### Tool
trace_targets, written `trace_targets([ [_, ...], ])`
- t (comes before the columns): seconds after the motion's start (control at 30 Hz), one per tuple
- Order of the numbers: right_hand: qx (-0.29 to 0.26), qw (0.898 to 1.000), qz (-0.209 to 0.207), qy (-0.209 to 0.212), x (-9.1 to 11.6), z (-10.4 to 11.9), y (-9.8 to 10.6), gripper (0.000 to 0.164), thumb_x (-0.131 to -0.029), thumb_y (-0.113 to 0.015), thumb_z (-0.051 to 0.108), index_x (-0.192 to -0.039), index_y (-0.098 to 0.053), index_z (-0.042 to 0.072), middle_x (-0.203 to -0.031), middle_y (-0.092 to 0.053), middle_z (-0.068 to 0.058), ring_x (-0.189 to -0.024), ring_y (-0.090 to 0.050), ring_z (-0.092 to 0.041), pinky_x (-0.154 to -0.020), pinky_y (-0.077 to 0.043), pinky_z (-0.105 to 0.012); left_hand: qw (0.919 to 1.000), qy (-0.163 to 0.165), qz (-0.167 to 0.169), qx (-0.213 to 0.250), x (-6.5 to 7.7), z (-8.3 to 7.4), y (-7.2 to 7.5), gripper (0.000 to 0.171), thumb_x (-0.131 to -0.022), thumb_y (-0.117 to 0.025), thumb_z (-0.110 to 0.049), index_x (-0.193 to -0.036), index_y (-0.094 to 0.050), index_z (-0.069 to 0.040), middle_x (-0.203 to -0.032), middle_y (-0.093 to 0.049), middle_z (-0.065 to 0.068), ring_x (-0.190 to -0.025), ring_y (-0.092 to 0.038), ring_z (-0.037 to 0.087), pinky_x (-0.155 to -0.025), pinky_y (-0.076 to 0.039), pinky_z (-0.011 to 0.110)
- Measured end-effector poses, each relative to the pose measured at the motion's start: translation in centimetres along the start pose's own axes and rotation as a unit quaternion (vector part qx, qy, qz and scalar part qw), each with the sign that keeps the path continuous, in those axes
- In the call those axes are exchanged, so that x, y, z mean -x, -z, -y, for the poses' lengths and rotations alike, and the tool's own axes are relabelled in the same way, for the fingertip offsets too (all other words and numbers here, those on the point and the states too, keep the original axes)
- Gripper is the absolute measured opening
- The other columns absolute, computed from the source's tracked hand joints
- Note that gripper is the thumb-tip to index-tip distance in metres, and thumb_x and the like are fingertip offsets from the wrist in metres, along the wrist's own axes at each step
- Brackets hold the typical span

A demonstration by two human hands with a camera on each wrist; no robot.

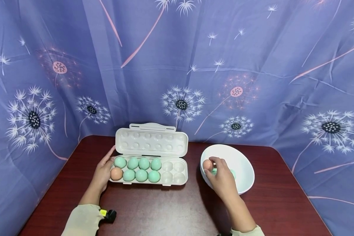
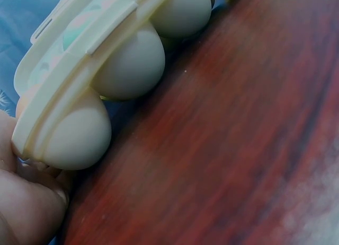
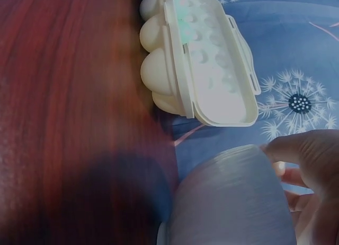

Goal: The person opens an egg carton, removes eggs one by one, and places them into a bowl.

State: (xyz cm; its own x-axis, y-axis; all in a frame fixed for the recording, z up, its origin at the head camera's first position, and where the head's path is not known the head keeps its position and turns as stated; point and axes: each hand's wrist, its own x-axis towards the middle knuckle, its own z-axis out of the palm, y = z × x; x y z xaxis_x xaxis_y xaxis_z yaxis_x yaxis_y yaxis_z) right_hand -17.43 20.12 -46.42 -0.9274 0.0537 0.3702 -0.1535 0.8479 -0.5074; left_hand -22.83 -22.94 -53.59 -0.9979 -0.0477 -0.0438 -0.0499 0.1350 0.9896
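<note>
A white plastic egg carton [image 1: 177, 182] lies with its lid [image 1: 151, 150] raised. Several green eggs [image 1: 141, 175] fill its left and middle cups, and a brown egg [image 1: 116, 174] sits at the front left corner. My left hand [image 1: 100, 175] holds the carton's left end; in the left wrist view the hand [image 2: 26, 202] is at the end cup. Over the left rim of a white bowl [image 1: 245, 173], my right hand [image 1: 224, 180] pinches another brown egg [image 1: 207, 164] between thumb and fingers. Green shows inside the bowl, mostly hidden by the hand.
Four cups at the carton's right end hold no eggs. The dark red wooden table [image 1: 165, 213] ends at a blue dandelion-print curtain [image 1: 194, 82] behind and on both sides. A black strap device [image 1: 109, 216] is on my left wrist.
</note>
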Motion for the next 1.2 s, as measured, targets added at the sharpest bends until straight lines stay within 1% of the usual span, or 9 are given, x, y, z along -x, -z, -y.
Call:
trace_targets([
  [0.1,0.006,1.000,0.014,0.001,0.0,0.0,0.1,0.044,-0.080,-0.077,0.019,-0.119,-0.060,0.008,-0.108,-0.063,-0.013,-0.098,-0.065,-0.027,-0.080,-0.051,-0.045,1.0000,-0.001,0.000,-0.002,0.0,0.1,0.0,0.051,-0.106,-0.028,-0.020,-0.152,-0.023,-0.041,-0.146,-0.045,0.017,-0.117,-0.045,-0.004,-0.092,-0.034,0.006],
  [0.3,0.023,0.999,0.037,0.001,-0.2,-0.3,0.2,0.043,-0.080,-0.077,0.020,-0.118,-0.061,0.008,-0.105,-0.063,-0.012,-0.095,-0.065,-0.025,-0.078,-0.052,-0.043,0.9999,-0.013,-0.004,-0.003,-0.1,0.2,0.0,0.050,-0.106,-0.029,-0.020,-0.151,-0.025,-0.041,-0.142,-0.048,0.019,-0.112,-0.047,-0.008,-0.093,-0.035,0.007],
  [0.4,0.022,0.999,0.048,0.001,-0.4,-0.5,0.2,0.043,-0.079,-0.077,0.019,-0.117,-0.061,0.008,-0.104,-0.064,-0.012,-0.095,-0.066,-0.025,-0.078,-0.052,-0.043,1.0000,-0.007,-0.005,-0.004,-0.1,0.1,0.0,0.050,-0.106,-0.029,-0.021,-0.151,-0.025,-0.042,-0.143,-0.048,0.017,-0.115,-0.047,-0.006,-0.094,-0.034,0.007],
  [0.53,0.020,0.998,0.064,0.003,-0.7,-0.7,0.2,0.041,-0.080,-0.077,0.017,-0.117,-0.062,0.007,-0.103,-0.065,-0.012,-0.093,-0.065,-0.025,-0.079,-0.051,-0.042,1.0000,0.002,-0.005,-0.005,0.0,0.0,0.0,0.049,-0.106,-0.029,-0.022,-0.151,-0.025,-0.044,-0.144,-0.047,0.015,-0.120,-0.044,-0.001,-0.095,-0.032,0.007],
  [0.63,0.020,0.997,0.074,0.002,-0.8,-0.8,0.2,0.041,-0.080,-0.076,0.017,-0.117,-0.062,0.007,-0.101,-0.065,-0.011,-0.090,-0.065,-0.023,-0.078,-0.051,-0.041,1.0000,0.005,-0.005,-0.005,-0.1,0.1,0.0,0.050,-0.106,-0.029,-0.022,-0.151,-0.024,-0.043,-0.145,-0.046,0.015,-0.120,-0.043,0.001,-0.095,-0.031,0.007],
  [0.9,0.024,0.996,0.090,-0.008,-1.0,-1.0,0.0,0.042,-0.080,-0.075,0.018,-0.117,-0.063,0.006,-0.103,-0.066,-0.011,-0.091,-0.064,-0.023,-0.080,-0.050,-0.041,1.0000,0.005,-0.008,0.001,-0.2,0.3,0.0,0.050,-0.106,-0.029,-0.020,-0.152,-0.024,-0.041,-0.145,-0.047,0.016,-0.115,-0.045,-0.005,-0.095,-0.032,0.008],
  [1.2,0.032,0.994,0.105,-0.007,-1.2,-1.5,-0.2,0.040,-0.080,-0.074,0.017,-0.117,-0.064,0.006,-0.103,-0.067,-0.010,-0.093,-0.064,-0.024,-0.082,-0.050,-0.043,1.0000,0.001,-0.008,-0.003,-0.1,0.1,0.0,0.050,-0.106,-0.029,-0.021,-0.151,-0.024,-0.042,-0.145,-0.046,0.016,-0.117,-0.045,-0.003,-0.094,-0.033,0.007],
])
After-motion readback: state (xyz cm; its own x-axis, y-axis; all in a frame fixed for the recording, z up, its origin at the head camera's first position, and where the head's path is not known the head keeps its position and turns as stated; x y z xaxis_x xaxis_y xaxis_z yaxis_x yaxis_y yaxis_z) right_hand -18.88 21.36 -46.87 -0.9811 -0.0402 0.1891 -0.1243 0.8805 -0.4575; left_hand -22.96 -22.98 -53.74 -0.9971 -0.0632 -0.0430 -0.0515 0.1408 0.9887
